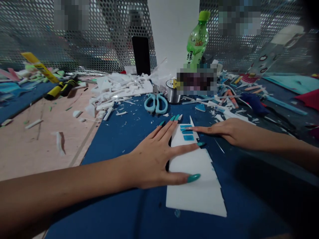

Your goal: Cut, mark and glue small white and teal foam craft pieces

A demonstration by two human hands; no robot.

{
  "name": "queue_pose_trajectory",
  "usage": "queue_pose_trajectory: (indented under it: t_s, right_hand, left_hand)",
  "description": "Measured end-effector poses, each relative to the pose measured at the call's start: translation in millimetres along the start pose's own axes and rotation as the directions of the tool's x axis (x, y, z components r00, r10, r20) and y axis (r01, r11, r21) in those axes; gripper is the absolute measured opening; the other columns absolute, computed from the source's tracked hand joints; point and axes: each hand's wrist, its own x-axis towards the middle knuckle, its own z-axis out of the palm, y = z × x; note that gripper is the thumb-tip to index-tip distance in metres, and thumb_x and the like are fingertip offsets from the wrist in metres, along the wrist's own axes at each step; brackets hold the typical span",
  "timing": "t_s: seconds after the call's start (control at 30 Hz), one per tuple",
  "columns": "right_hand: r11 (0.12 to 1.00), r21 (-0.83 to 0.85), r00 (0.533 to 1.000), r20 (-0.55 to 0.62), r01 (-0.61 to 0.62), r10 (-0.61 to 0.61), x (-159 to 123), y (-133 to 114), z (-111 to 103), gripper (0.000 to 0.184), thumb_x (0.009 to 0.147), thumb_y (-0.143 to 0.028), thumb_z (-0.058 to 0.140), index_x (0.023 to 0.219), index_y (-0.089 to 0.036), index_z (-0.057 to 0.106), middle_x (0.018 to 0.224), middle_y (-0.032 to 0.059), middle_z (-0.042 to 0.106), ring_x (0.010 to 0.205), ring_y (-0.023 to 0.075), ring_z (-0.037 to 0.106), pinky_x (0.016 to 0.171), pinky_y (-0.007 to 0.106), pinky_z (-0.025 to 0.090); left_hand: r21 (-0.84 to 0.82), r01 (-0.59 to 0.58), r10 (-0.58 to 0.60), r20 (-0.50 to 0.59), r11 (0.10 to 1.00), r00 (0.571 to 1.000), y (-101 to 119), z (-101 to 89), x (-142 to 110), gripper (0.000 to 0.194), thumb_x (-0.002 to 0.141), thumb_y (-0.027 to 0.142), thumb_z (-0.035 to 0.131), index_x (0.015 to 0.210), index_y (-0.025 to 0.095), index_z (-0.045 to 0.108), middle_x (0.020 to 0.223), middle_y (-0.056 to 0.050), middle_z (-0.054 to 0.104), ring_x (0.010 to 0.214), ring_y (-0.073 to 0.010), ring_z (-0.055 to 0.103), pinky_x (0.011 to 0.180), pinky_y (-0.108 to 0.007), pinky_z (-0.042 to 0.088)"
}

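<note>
A white sheet cut with stepped notches along its right side (191, 192) lies on the blue mat, possibly foam. Near its far end are several small blue strips (188, 137). My left hand (154, 156) rests spread on the sheet's left part, with thumb and index finger lying across it and the other fingers along its far left edge. From the right, my right hand (224, 129) reaches in with its index finger stretched out, the tip touching the blue strips. Its other fingers are mostly hidden beneath the hand.
Light-blue scissors (156, 103) and a wire spool (173, 93) lie beyond the sheet. White scraps (119, 86) pile behind them. A green bottle (198, 41), a phone (141, 55) and a tilted clear bottle (267, 54) stand at the back. Yellow-black handles (61, 89) lie left.
</note>
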Motion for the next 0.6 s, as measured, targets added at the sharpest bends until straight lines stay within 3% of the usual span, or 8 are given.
queue_pose_trajectory:
  t_s: [0.6]
  right_hand:
    - [0.994, -0.050, 0.995, 0.011, 0.100, -0.100, 6, 13, 0, 0.064, 0.080, -0.002, 0.035, 0.138, -0.030, 0.034, 0.093, 0.0041, 0.069, 0.069, 0.0152, 0.060, 0.061, 0.024, 0.042]
  left_hand:
    - [0.012, 0.022, -0.022, -0.006, 1.000, 1.000, 2, -0.9, 0, 0.066, 0.077, 0.072, 0.037, 0.136, 0.048, 0.018, 0.150, 0.001, -0.016, 0.135, -0.0413, -0.005, 0.102, -0.065, 0.006]
